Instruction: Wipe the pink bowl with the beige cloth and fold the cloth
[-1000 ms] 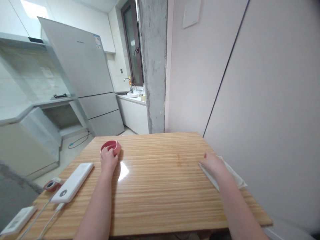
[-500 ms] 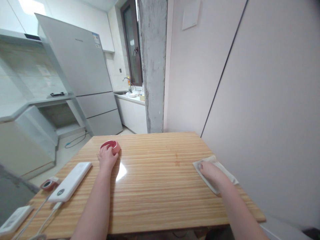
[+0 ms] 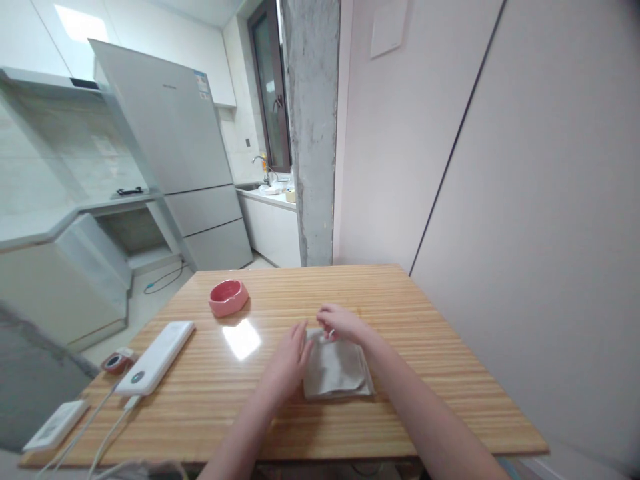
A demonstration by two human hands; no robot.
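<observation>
A first-person view looks down at a light striped wooden table set against a pale wall. Near the middle of the table lies a folded grey-beige cloth, flat on the wood. The person's left hand rests at the cloth's left edge, fingers held together and extended, touching the fabric without closing on it. The right hand sits at the cloth's far edge, its fingertips curled and pinching that edge of the cloth.

Well to the left and farther back stands a small pink ceramic bowl, apart from both hands. Along the table's left side lies a long white rectangular power bank, with a white cable running from it toward the near edge. Just beside it is a small round red-and-black object, and at the near left corner a flat white rectangular device. Beyond the table stand a tall silver refrigerator and a rough grey concrete pillar.
</observation>
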